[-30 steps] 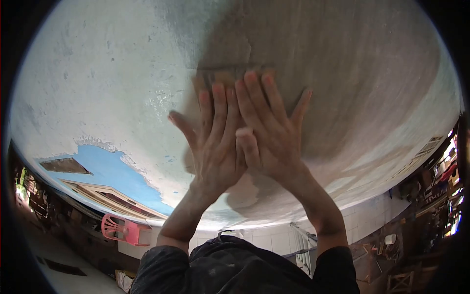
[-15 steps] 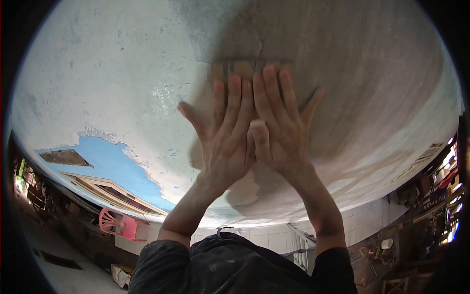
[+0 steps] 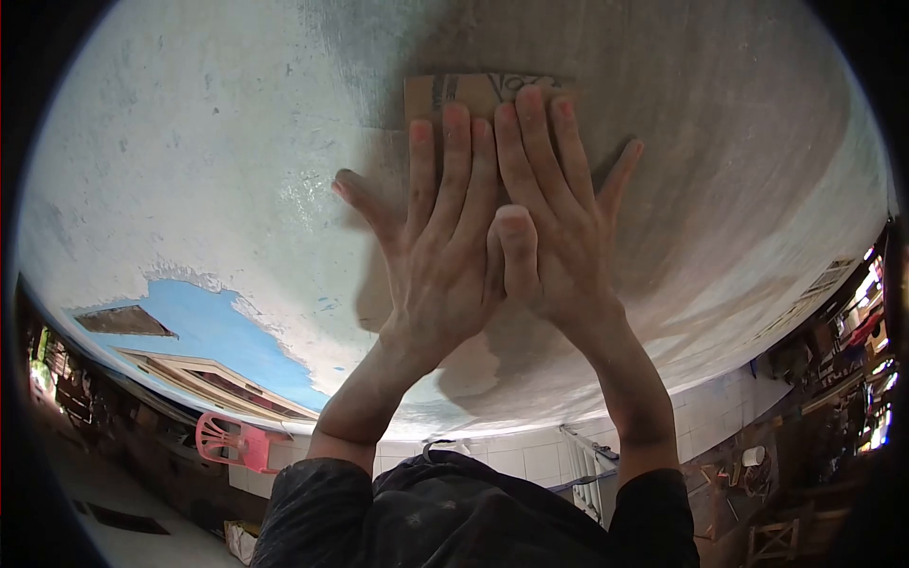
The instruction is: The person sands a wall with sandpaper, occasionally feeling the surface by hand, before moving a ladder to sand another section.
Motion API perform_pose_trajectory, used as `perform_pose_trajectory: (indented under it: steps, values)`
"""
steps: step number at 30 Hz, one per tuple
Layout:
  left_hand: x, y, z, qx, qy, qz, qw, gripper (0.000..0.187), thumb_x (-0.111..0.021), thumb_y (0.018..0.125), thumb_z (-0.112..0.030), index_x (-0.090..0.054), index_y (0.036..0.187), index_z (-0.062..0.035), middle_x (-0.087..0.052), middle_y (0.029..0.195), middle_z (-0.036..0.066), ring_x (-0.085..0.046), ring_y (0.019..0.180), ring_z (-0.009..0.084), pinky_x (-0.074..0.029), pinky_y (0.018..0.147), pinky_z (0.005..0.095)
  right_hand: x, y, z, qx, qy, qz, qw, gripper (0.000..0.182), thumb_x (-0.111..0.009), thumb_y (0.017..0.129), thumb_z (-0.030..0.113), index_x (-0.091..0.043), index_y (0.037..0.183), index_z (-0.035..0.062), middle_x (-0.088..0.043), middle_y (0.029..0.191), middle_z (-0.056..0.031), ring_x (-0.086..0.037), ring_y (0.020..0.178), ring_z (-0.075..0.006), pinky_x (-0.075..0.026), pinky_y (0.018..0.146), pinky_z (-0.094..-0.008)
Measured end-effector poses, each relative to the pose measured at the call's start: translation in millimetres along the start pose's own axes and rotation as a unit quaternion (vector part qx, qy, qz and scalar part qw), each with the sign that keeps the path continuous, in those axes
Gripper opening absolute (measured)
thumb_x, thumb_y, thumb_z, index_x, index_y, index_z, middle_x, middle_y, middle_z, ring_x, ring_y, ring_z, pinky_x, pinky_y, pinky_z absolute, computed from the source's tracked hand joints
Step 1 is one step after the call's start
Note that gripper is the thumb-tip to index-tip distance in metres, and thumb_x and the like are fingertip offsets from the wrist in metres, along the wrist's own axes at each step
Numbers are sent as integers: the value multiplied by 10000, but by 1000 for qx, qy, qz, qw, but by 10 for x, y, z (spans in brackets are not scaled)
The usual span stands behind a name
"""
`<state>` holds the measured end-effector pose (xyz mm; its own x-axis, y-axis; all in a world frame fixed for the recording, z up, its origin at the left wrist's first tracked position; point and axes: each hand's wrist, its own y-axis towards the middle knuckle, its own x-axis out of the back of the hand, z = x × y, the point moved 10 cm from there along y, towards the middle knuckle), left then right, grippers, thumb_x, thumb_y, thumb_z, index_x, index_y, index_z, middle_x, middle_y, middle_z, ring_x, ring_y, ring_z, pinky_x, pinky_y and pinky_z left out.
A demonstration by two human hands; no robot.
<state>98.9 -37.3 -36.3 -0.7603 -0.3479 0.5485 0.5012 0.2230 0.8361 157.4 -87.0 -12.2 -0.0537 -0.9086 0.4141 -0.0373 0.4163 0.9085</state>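
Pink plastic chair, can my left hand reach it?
Probably not: your left hand lies flat over a brown sheet on the wall, while the pink plastic chair stands far lower, off to your left.

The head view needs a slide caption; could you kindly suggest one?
Left hand and right hand, fingers spread, over a marked brown sheet against a patchy wall.

Dk. grey/blk. shirt worn, w/ short sleeves; front marked w/ few pale specks; L hand & R hand seen ungloved.
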Motion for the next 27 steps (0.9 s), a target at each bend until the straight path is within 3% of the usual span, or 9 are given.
perform_pose_trajectory:
  steps: [7,10,16,20,23,27]
  values:
    - [-247,-318,11,15,-90,16,996,546,-309,994,-319,-270,1445,-15,-167,1530,182,-58,1430,347,120,1051,623,-162,-351,-2,-3,-21,42,999,585,-265,968,452,-418,1389,75,-333,1484,-87,-234,1404,-252,79,1018,-694]
    - [-61,34,-77,-16,8,9,1000,547,-304,995,-321,-262,1448,-17,-170,1530,175,-62,1431,337,140,1043,626,33,-42,-75,6,-45,22,999,592,-264,967,462,-419,1389,76,-331,1485,-89,-237,1403,-257,86,1017,-695]
    - [-191,-150,-111,-7,-27,30,999,551,-296,991,-327,-253,1455,-35,-157,1540,144,-62,1436,303,209,1013,621,-14,-335,-82,-29,-24,33,999,603,-219,974,458,-401,1397,69,-330,1485,-95,-251,1398,-265,93,1031,-675]
    - [-202,-134,-160,-11,-23,20,999,568,-275,981,-379,-292,1441,-46,-193,1539,87,-101,1436,236,189,981,699,-13,-326,-130,-23,-43,32,998,609,-185,978,445,-386,1404,59,-326,1485,-108,-246,1399,-271,90,1045,-655]
    - [-28,191,-219,-35,-26,-14,999,567,-293,976,-376,-301,1438,-49,-196,1539,82,-106,1436,227,183,975,711,153,-27,-200,-22,-67,20,997,641,-91,982,431,-318,1433,37,-266,1508,-134,-169,1420,-299,131,1081,-558]
    - [-118,68,-215,-28,-46,2,999,567,-311,969,-373,-310,1436,-53,-205,1537,76,-110,1436,221,186,972,713,93,-222,-219,-39,-43,13,998,603,-179,980,438,-352,1425,70,-306,1494,-111,-219,1408,-279,118,1051,-636]
